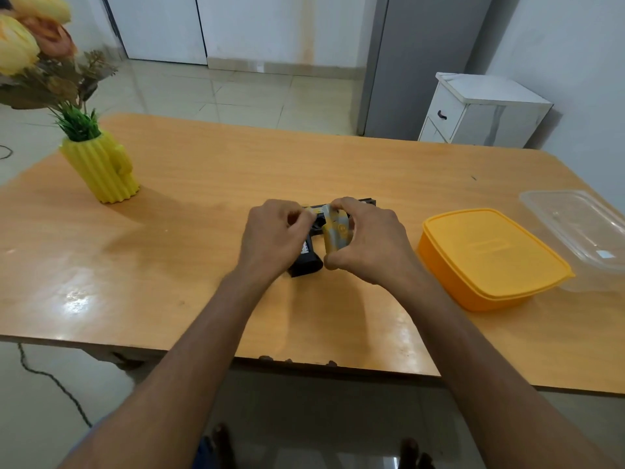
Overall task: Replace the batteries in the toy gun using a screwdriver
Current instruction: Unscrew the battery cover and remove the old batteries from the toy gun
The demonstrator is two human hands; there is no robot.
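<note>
A black toy gun (pixel 306 262) lies on the wooden table (pixel 203 198) at its middle, grip toward me, mostly hidden behind my hands. My right hand (pixel 368 242) grips a grey and yellow pack of batteries (pixel 334 235) between thumb and fingers, just above the gun. My left hand (pixel 274 236) has its fingers curled at the pack's upper left edge, pinching its wrapping there. No screwdriver shows in view.
A yellow lidded box (pixel 490 258) stands to the right of my hands, with a clear plastic container (pixel 581 231) behind it. A yellow cactus-shaped vase (pixel 101 167) with flowers stands at the table's far left. A white cabinet (pixel 480 110) is beyond the table.
</note>
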